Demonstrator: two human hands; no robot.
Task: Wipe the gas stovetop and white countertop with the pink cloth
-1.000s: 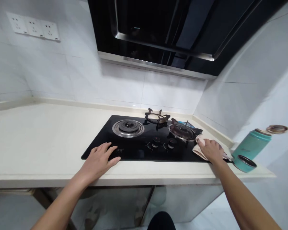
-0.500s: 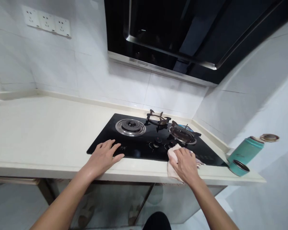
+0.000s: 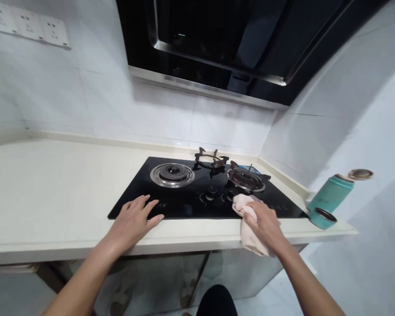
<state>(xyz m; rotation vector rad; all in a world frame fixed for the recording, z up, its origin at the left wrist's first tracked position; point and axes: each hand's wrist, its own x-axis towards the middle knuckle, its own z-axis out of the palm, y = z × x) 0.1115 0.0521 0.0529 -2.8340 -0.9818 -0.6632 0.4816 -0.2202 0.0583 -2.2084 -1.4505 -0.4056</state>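
Note:
A black glass gas stove (image 3: 181, 206) is set into the pale countertop. My left hand (image 3: 134, 220) rests with fingers spread over the stove's front left corner and the counter edge, holding nothing. Under my right hand (image 3: 266, 221) is a pinkish-white cloth (image 3: 250, 235), gripped against the stove's front right part, just below the right control knob (image 3: 232, 194). Part of the cloth hangs over the counter's front edge. Another knob (image 3: 211, 193) sits to its left. The left burner (image 3: 173, 174) has no grate on it, while a grate stands over the right burner (image 3: 246, 179).
A loose pan support (image 3: 210, 161) stands at the back of the stove. On the right counter end are a teal flask (image 3: 332, 193) with its lid open and a teal cup (image 3: 322, 218). A black range hood (image 3: 213, 48) hangs above. Wall sockets (image 3: 29, 25) are at upper left.
My right hand has shifted slightly rightward along the stove's front with the cloth, which now hangs further over the edge. My left hand stays on the corner. The view has moved a little.

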